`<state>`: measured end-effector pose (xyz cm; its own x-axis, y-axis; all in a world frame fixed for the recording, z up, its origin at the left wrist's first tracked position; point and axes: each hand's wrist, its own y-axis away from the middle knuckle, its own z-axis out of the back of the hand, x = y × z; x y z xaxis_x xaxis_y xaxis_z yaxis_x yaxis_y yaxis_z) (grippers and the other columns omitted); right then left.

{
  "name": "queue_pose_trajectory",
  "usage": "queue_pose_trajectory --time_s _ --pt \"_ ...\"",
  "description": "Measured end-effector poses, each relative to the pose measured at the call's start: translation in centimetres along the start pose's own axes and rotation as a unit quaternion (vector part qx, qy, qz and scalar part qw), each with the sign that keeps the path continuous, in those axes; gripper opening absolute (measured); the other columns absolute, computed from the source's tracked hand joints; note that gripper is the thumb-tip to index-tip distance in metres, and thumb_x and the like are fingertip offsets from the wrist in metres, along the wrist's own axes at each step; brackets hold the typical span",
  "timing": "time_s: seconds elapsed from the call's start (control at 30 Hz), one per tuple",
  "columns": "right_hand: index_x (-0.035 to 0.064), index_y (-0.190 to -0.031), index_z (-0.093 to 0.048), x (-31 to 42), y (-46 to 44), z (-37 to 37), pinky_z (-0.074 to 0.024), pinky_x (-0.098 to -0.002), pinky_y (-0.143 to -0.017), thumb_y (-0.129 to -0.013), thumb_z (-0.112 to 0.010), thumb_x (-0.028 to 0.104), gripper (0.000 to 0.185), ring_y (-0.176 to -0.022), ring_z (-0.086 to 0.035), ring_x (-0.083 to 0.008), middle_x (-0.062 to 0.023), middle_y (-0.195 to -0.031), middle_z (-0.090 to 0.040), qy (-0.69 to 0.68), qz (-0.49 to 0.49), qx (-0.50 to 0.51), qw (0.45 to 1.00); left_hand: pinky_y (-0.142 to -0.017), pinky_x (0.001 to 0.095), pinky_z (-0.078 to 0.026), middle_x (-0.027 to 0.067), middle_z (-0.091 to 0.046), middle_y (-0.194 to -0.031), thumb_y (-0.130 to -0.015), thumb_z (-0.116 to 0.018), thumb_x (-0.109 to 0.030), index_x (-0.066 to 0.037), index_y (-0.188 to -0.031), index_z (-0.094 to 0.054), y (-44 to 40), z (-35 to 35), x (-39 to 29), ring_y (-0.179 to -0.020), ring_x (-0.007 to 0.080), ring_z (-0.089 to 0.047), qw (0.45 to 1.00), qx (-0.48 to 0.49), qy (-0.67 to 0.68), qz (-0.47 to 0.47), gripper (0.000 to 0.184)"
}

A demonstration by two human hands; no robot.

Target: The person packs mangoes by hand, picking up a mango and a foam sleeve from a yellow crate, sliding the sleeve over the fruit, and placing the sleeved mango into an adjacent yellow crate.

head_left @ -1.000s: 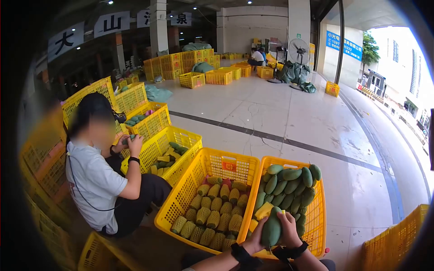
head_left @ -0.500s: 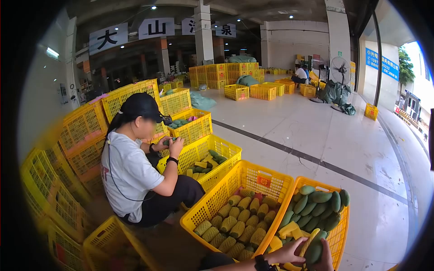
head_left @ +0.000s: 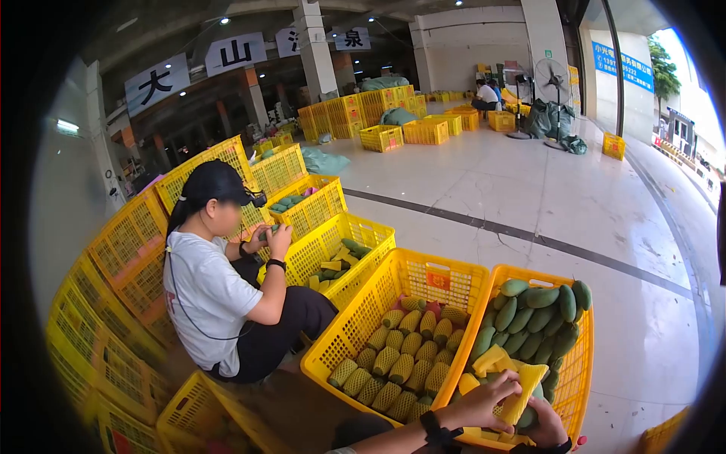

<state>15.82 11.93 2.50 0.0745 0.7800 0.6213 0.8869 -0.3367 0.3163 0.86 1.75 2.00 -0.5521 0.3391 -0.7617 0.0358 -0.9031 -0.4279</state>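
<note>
My left hand (head_left: 484, 401) pinches a yellow foam net sleeve (head_left: 527, 384) at the lower right. A green mango (head_left: 537, 393) shows just behind and below the sleeve, with my right hand (head_left: 547, 425) closed around it. The sleeve covers part of this mango; whether the fruit is inside it I cannot tell. Both hands are over the near end of a yellow crate (head_left: 584, 371) that contains green mangoes (head_left: 541, 321) and loose yellow sleeves (head_left: 493, 359). Beside it on the left, another yellow crate (head_left: 340, 344) holds rows of mangoes in net sleeves (head_left: 401, 368).
A co-worker (head_left: 215, 280) squats at the left, holding a green fruit above a yellow crate (head_left: 382, 242). Stacked yellow crates (head_left: 125, 257) line the left side. Farther back are more crates (head_left: 426, 132), a standing fan (head_left: 552, 79) and green sacks (head_left: 548, 119).
The sleeve, seen narrow and edge-on before, now shows its broad side. Both hands appear slightly higher over the crate. My view has shifted a little.
</note>
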Motion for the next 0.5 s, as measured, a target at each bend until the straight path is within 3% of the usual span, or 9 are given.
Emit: queue_pose_trajectory --time_s 0.13,0.2,0.23,0.27,0.37,0.43,0.47,0.5 --pt "-0.0012 -0.113 -0.042 0.0 0.6 0.1 -0.044 -0.0299 -0.081 -0.076 -0.056 0.005 0.04 -0.092 -0.054 -0.018 -0.0083 -0.104 -0.052 0.069 0.004 -0.011 0.998 -0.069 0.0297 -0.047 0.007 -0.037 -0.111 -0.057 -0.078 -0.024 -0.007 -0.101 -0.043 0.4 1.1 -0.1 -0.082 0.0218 -0.054 0.997 0.068 0.005 0.037 0.059" --pt "-0.0014 -0.113 -0.042 0.2 1.3 -0.3 -0.044 -0.0297 -0.081 -0.073 -0.057 0.001 0.043 -0.092 -0.054 -0.0174 -0.0078 -0.102 -0.052 0.255 0.059 0.012 0.965 -0.069 0.0295 -0.047 0.0061 -0.038 -0.111 -0.058 -0.077 -0.02 -0.007 -0.101 -0.044 0.7 1.4 0.1 -0.082 0.021 -0.054 0.994 0.098 -0.047 0.01 0.056" --pt "-0.0019 -0.112 -0.043 -0.1 1.2 0.4 -0.0444 -0.0288 -0.08 -0.07 -0.058 -0.001 0.044 -0.09 -0.054 -0.0168 -0.0072 -0.101 -0.053 0.131 -0.004 -0.018 0.991 -0.069 0.0287 -0.047 0.0052 -0.04 -0.108 -0.061 -0.074 -0.014 -0.007 -0.1 -0.046 0.8 1.6 -0.2 -0.082 0.0199 -0.054 0.995 0.092 -0.038 0.006 0.048" --pt "-0.0019 -0.112 -0.043 -0.4 1.1 0.9 -0.0444 -0.0288 -0.08 -0.07 -0.058 -0.001 0.044 -0.09 -0.054 -0.0168 -0.0072 -0.101 -0.053 0.131 -0.004 -0.019 0.991 -0.069 0.0287 -0.047 0.0052 -0.04 -0.108 -0.061 -0.074 -0.014 -0.007 -0.1 -0.046 0.9 1.3 -0.1 -0.082 0.0199 -0.054 0.995 0.093 -0.038 0.007 0.048" --pt "-0.0038 -0.108 -0.045 -1.0 0.8 1.4 -0.0465 -0.0288 -0.077 -0.069 -0.059 0.0 0.041 -0.085 -0.056 -0.0177 -0.0081 -0.098 -0.054 0.109 -0.001 -0.07 0.992 -0.071 0.0304 -0.046 0.0074 -0.044 -0.104 -0.066 -0.062 -0.002 -0.005 -0.098 -0.047 1.1 0.7 0.2 -0.085 0.0221 -0.054 0.997 0.053 -0.054 0.009 0.036" --pt "-0.0056 -0.102 -0.048 -0.7 0.5 0.8 -0.0485 -0.0296 -0.072 -0.069 -0.059 0.0 0.036 -0.08 -0.057 -0.0189 -0.0092 -0.093 -0.055 0.112 0.04 -0.087 0.989 -0.072 0.0329 -0.045 0.0111 -0.049 -0.101 -0.067 -0.049 0.005 -0.003 -0.097 -0.047 0.9 0.8 0.0 -0.087 0.0254 -0.055 0.994 -0.039 -0.06 0.084 0.031" --pt "-0.0066 -0.099 -0.049 -0.4 0.3 0.8 -0.0494 -0.03 -0.069 -0.067 -0.06 0.002 0.035 -0.077 -0.057 -0.019 -0.01 -0.09 -0.056 0.143 0.056 -0.087 0.984 -0.072 0.0329 -0.045 0.0111 -0.049 -0.101 -0.067 -0.049 0.005 -0.003 -0.097 -0.047 0.8 0.9 0.4 -0.087 0.0254 -0.055 0.994 -0.036 -0.058 0.085 0.031" --pt "-0.0064 -0.099 -0.05 -0.3 0.1 1.1 -0.0491 -0.0297 -0.07 -0.065 -0.062 0.006 0.039 -0.077 -0.057 -0.0187 -0.0097 -0.09 -0.056 0.166 0.07 -0.077 0.981 -0.071 0.0333 -0.044 0.0138 -0.052 -0.094 -0.066 -0.047 0.006 -0.001 -0.095 -0.047 0.7 1.1 1.2 -0.085 0.0281 -0.055 0.987 -0.107 -0.046 0.109 0.03"
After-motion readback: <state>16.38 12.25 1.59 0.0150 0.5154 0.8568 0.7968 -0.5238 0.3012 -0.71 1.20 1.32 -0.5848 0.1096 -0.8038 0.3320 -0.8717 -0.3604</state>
